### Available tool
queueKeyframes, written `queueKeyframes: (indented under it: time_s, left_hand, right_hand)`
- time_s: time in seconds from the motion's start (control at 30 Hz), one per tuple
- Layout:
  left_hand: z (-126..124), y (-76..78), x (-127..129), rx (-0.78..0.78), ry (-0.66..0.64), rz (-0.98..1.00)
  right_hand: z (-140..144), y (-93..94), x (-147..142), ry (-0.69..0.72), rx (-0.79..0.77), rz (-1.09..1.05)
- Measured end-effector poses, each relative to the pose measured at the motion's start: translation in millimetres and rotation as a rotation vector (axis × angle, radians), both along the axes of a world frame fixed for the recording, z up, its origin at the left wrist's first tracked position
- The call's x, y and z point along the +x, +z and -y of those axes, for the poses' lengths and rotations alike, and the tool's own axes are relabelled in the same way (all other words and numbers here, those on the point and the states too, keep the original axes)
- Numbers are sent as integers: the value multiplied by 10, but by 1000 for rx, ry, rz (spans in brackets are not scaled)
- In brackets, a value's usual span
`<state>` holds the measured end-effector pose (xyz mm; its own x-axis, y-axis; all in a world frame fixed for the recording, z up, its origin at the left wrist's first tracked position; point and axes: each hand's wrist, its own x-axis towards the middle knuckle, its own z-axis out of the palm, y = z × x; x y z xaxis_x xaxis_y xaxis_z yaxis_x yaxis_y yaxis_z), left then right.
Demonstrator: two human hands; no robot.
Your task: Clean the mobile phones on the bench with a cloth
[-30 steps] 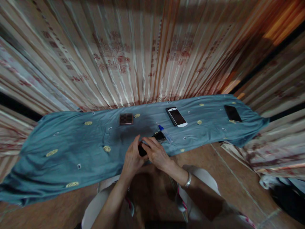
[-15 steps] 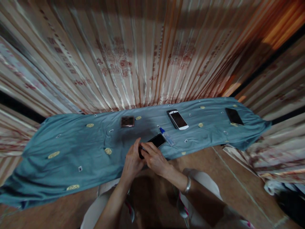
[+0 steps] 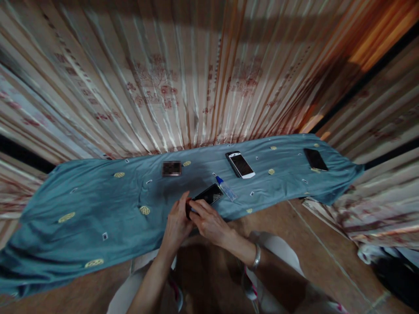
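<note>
Closed around a small dark object [image 3: 188,209], the left hand [image 3: 176,222] pinches it between thumb and bent fingers, while the right hand [image 3: 209,222] curls over its other side; the fingers hide most of it, and whether the right hand grips or only presses cannot be told. Taking the blue-capped bottle [image 3: 226,188] as landmark, both hands and the object are to its left and nearer the wearer, above the near edge of a long surface draped in teal cloth [image 3: 121,235]. Beyond the bottle, patterned curtains [image 3: 193,87] hang close along the far edge; below and to its right shows a brown tiled floor [image 3: 275,222]. The cloth stretches widest to the bottle's left, ending in a loose, bunched corner, and narrows to its right. A black phone [image 3: 211,194] lies just left of the bottle, its near end partly behind the right fingers. A white-framed phone [image 3: 242,165] rests farther back and right of the bottle, a black flat device [image 3: 315,159] well to the right, and a small blurred-out rectangle [image 3: 172,168] farther back to the left. The bottle is clear and slim; the phones are flat, with dark faces. The cloth is wrinkled, with a soft sheen and yellow oval prints; the curtains fall in vertical folds. A smooth silver bracelet [image 3: 257,256] circles the right wrist.
</note>
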<state>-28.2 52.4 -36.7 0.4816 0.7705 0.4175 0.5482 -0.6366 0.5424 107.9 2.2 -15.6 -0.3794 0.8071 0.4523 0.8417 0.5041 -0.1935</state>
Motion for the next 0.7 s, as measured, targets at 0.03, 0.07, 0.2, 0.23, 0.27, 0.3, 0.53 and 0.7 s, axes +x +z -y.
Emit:
queueKeyframes:
  time_s: [0.03,0.07,0.2,0.23,0.27,0.3,0.53,0.7]
  left_hand:
    - [-2,2,-3,1,1,1]
    - [-3,3,-5,2,1,1]
    - [-9,16,-2,-7,13,-8]
    - [-9,22,3,-7,23,-10]
    - [-7,29,9,-7,32,-12]
    - [-5,36,15,-6,41,-13]
    - [12,54,39,-29,58,7]
    - [22,42,30,-35,49,-3]
  right_hand:
    - [6,-2,4,1,2,1]
    - [13,-5,11,2,5,0]
    - [37,-25,58,-14,29,-27]
    - [42,-30,74,-22,39,-34]
    - [46,-33,90,-27,47,-39]
    - [50,-35,106,-31,53,-44]
    - [34,-28,191,-53,77,-81]
    - [-3,-49,233,-90,79,-79]
